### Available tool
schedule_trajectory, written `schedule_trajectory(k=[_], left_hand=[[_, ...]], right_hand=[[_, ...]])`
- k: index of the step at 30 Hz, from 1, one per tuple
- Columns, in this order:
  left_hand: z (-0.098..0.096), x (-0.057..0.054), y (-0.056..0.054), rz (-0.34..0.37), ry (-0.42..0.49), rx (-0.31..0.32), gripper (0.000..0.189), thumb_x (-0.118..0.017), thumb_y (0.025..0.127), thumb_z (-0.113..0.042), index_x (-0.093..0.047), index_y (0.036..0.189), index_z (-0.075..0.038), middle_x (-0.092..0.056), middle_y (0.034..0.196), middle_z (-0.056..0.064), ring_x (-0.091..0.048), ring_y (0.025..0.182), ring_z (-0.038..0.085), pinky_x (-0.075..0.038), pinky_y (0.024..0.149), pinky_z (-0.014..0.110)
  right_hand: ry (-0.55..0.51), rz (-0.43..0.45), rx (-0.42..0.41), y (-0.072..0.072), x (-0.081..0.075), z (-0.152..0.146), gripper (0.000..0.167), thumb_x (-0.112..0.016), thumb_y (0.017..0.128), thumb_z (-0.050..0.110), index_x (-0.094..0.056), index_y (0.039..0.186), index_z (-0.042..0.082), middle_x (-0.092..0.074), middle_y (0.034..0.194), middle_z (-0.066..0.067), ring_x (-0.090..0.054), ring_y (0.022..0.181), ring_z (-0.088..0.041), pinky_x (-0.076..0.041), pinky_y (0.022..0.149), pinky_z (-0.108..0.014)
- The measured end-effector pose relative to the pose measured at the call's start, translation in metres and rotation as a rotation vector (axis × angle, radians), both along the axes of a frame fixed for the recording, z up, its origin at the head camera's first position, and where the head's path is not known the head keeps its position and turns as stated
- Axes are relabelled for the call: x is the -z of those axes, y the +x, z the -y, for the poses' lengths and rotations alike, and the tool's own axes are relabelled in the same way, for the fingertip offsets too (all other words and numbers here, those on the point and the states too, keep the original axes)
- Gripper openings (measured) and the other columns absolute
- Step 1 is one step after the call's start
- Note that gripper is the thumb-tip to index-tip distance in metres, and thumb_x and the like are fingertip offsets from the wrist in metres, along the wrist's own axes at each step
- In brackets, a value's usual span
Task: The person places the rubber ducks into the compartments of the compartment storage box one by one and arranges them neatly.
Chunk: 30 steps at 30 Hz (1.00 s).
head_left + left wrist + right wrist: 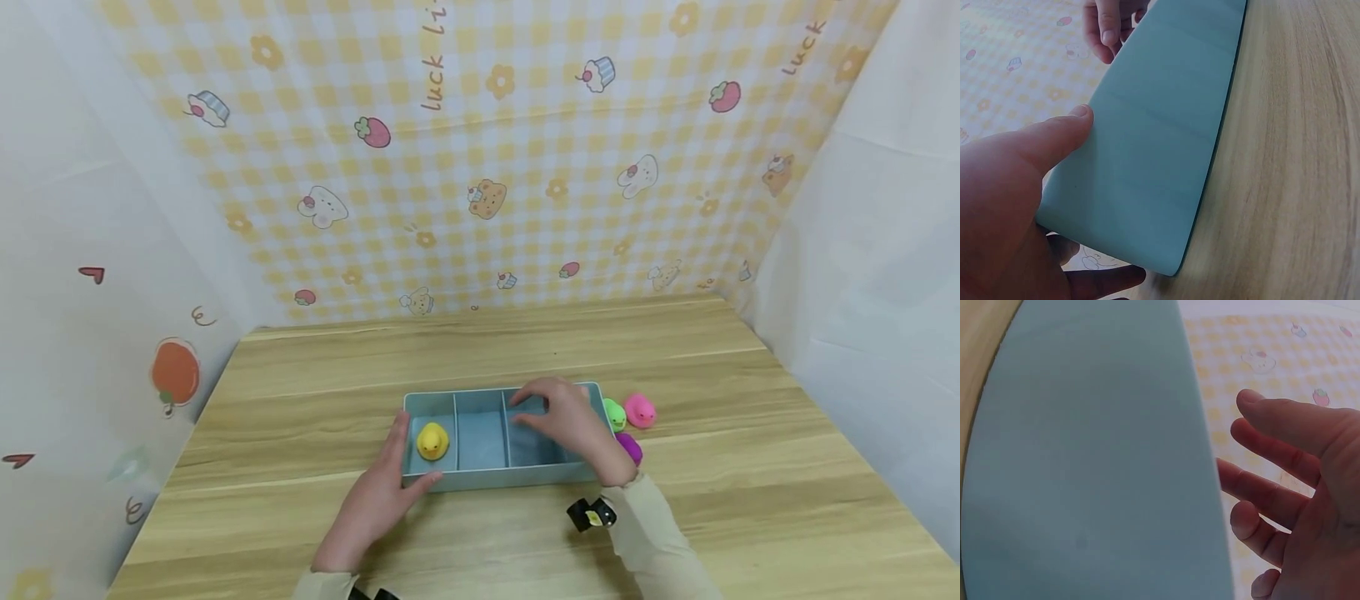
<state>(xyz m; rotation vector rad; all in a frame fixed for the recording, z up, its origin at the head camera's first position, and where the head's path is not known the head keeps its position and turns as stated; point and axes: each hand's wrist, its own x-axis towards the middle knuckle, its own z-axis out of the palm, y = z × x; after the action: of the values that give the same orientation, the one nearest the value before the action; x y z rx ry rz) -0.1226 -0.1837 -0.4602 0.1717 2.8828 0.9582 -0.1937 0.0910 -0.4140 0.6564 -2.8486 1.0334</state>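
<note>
A blue-green divided box [480, 478] lies lengthwise on the wooden table. My left hand [378, 492] holds its near left corner, thumb along the front wall and fingers along the end wall; the left wrist view shows this thumb [1063, 134] against the box's upper edge. In the leftmost compartment sits a yellow toy duck [432, 442]. My right hand [566, 417] hovers over the right part of the box, thumb and index finger spread apart with nothing between them. It hides some of the compartments there. In the right wrist view its fingers [1279, 456] appear beyond the box wall.
Just off the box's right end are a green toy duck [615, 414], a pink toy duck [641, 411] and a purple toy [629, 447] partly hidden by the right arm. A yellow checked cloth [525, 167] hangs behind the table, with white cloths at both sides.
</note>
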Motion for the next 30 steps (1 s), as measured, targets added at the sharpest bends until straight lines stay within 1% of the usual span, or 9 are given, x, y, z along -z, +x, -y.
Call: schedule_trajectory(k=[3,6,8,12,15,20,26,30], left_hand=[[0.0,0.0,-0.001,0.003,0.002,0.001,0.1,-0.06,0.086,-0.055,0.0,0.155,-0.016,-0.009,0.16,0.013,-0.028,0.139,0.04,-0.033,0.109,0.057],[-0.001,0.0,-0.001,0.002,0.001,0.002,0.1,-0.06,0.087,-0.055,0.0,0.155,-0.016,-0.009,0.16,0.014,-0.029,0.139,0.04,-0.033,0.108,0.057],[-0.001,0.0,0.0,0.0,-0.002,0.003,0.1,-0.06,0.087,-0.056,0.001,0.155,-0.016,-0.009,0.16,0.014,-0.03,0.138,0.041,-0.034,0.107,0.057],[-0.001,-0.001,0.0,0.001,-0.006,0.002,0.099,-0.06,0.087,-0.056,0.001,0.155,-0.018,-0.009,0.16,0.014,-0.032,0.137,0.042,-0.037,0.105,0.058],[-0.002,-0.001,0.0,0.011,-0.001,-0.001,0.099,-0.06,0.087,-0.055,0.002,0.155,-0.018,-0.008,0.16,0.013,-0.031,0.138,0.042,-0.036,0.106,0.058],[-0.002,-0.001,0.0,0.03,0.011,-0.006,0.098,-0.061,0.088,-0.052,0.003,0.155,-0.019,-0.007,0.16,0.013,-0.031,0.138,0.042,-0.036,0.106,0.059],[-0.001,0.0,-0.001,0.026,0.005,-0.001,0.099,-0.059,0.088,-0.055,0.003,0.155,-0.018,-0.007,0.16,0.012,-0.03,0.138,0.042,-0.035,0.107,0.058],[-0.001,0.0,-0.001,0.022,0.007,-0.001,0.098,-0.06,0.088,-0.054,0.002,0.155,-0.018,-0.007,0.16,0.012,-0.031,0.138,0.041,-0.037,0.106,0.058]], right_hand=[[-0.017,-0.012,0.003,-0.001,0.0,-0.005,0.019,-0.079,0.078,0.019,-0.074,0.096,0.014,-0.071,0.097,-0.001,-0.049,0.068,-0.018,-0.038,0.059,-0.023],[-0.036,-0.02,0.011,-0.001,0.0,-0.011,0.019,-0.079,0.078,0.018,-0.074,0.096,0.013,-0.07,0.097,-0.002,-0.051,0.071,-0.023,-0.038,0.059,-0.022],[-0.037,-0.022,0.021,-0.001,0.001,-0.015,0.019,-0.078,0.079,0.018,-0.074,0.096,0.013,-0.07,0.097,0.0,-0.051,0.072,-0.023,-0.038,0.059,-0.022],[-0.052,-0.015,0.041,0.001,0.003,-0.024,0.019,-0.077,0.08,0.016,-0.074,0.098,0.012,-0.069,0.097,0.001,-0.048,0.071,-0.018,-0.038,0.058,-0.022],[-0.074,-0.012,0.064,0.002,0.004,-0.029,0.018,-0.077,0.08,0.015,-0.074,0.098,0.011,-0.069,0.096,-0.002,-0.045,0.069,-0.014,-0.038,0.055,-0.021],[-0.106,-0.02,0.092,0.003,0.006,-0.038,0.016,-0.076,0.081,0.013,-0.074,0.096,0.009,-0.068,0.093,-0.007,-0.043,0.068,-0.013,-0.036,0.053,-0.021],[-0.123,-0.027,0.142,0.006,0.005,-0.05,0.015,-0.077,0.08,0.012,-0.074,0.094,0.01,-0.068,0.089,-0.002,-0.044,0.069,-0.013,-0.037,0.051,-0.021],[-0.136,-0.008,0.188,0.011,0.006,-0.061,0.014,-0.077,0.081,0.014,-0.074,0.095,0.012,-0.069,0.093,-0.002,-0.046,0.073,-0.014,-0.037,0.051,-0.021]])
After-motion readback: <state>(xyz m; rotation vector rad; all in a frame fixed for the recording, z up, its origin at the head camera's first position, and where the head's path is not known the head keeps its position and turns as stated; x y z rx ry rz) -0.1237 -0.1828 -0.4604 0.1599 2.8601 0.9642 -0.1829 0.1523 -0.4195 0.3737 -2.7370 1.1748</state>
